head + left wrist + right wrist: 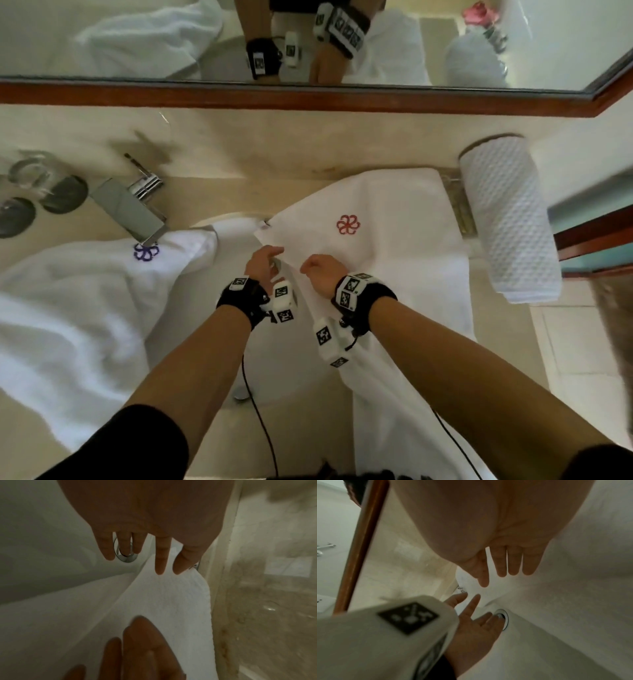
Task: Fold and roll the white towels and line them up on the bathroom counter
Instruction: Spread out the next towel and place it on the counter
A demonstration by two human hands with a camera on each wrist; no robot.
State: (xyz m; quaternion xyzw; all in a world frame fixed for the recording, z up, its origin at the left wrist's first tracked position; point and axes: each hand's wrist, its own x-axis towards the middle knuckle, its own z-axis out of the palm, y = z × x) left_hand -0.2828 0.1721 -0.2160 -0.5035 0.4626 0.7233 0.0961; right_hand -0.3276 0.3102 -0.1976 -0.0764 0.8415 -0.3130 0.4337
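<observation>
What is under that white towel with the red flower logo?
The towel with the red flower logo lies on the beige counter and drapes over the sink basin's right side and the counter's front edge. Whatever else lies beneath is hidden.

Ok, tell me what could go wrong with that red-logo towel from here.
1. The red-logo towel hangs over the counter's front edge, and both the left hand and right hand look open above it, so it may slide off.
2. Its left edge droops into the sink; it could get damp if the basin is wet.
3. The purple-logo towel lies bunched under the faucet, where it may snag.
</observation>
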